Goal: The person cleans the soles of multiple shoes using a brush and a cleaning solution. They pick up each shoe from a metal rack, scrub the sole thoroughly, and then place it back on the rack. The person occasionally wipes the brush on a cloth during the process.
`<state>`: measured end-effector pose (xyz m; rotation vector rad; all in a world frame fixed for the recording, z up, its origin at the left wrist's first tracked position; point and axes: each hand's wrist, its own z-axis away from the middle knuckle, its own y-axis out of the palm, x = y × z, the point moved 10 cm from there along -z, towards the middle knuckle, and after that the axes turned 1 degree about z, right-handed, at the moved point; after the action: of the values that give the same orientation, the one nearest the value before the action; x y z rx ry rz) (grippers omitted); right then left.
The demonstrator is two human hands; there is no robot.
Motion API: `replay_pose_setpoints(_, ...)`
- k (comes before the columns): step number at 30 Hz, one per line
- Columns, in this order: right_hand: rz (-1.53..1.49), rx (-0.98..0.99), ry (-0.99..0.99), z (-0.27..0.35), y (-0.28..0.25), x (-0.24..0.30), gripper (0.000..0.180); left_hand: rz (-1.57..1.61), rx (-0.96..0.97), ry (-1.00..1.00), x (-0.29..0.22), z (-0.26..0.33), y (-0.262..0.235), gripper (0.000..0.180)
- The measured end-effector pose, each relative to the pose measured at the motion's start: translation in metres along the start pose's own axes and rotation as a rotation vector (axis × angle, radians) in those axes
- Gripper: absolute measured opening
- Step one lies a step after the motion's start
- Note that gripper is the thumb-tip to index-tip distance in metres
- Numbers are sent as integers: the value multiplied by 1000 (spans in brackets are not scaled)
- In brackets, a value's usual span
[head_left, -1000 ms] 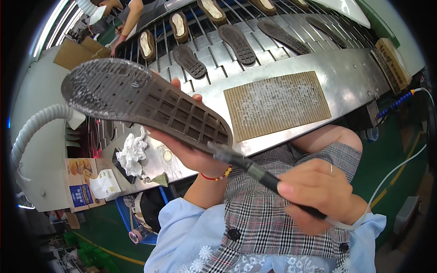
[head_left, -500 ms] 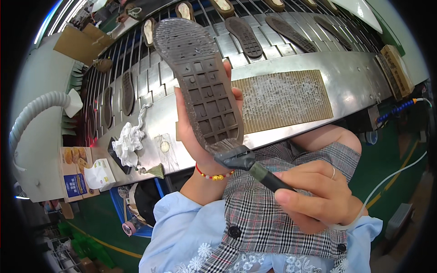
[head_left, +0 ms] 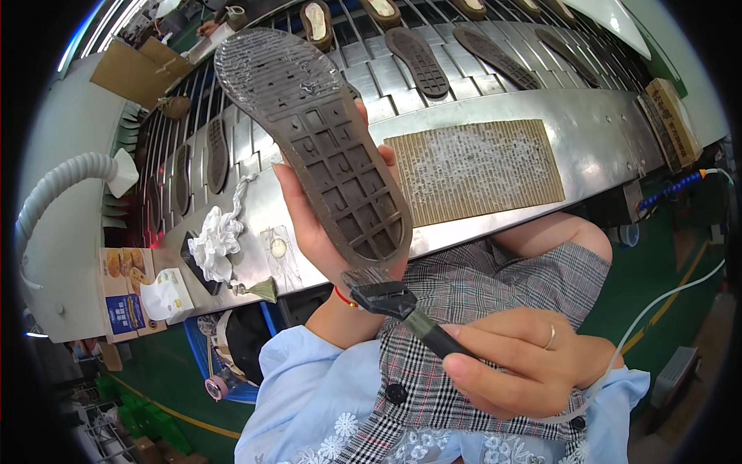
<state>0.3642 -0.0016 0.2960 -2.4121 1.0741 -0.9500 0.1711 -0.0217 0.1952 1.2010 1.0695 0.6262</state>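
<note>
A dark brown shoe sole (head_left: pixel 334 158) is held up in my left hand (head_left: pixel 308 232), its gridded inner side facing me. The forefoot end looks wet and glossy. My fingers wrap its edges from behind, so part of that hand is hidden. Between thumb and fingers, my right hand (head_left: pixel 514 359) grips a brush (head_left: pixel 402 303) with a black handle and a green band. Its bristles are close to the heel end of the sole, by my left wrist; whether they touch it I cannot tell.
A corrugated cardboard sheet (head_left: pixel 479 172) with whitish residue lies on the metal table (head_left: pixel 603 139). Beyond it, a slatted conveyor carries more soles (head_left: pixel 417 62) and shoe uppers (head_left: pixel 317 23). Crumpled white cloth (head_left: pixel 219 243), a tissue pack (head_left: pixel 168 296) and a flexible hose (head_left: pixel 73 174) are on the left.
The sole has tilted, its toe end shifting left. The brush has come off the heel's inner edge, moving left and slightly down with my right hand.
</note>
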Motion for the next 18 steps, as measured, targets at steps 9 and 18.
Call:
replay_pose_setpoints(9,25,10,-58,1,-5,-6,28,247,329,-278,12,3,9,58)
replay_pose_setpoints(18,-22,50,-54,-2,-1,-5,24,270,125,-447,34,7,3,74)
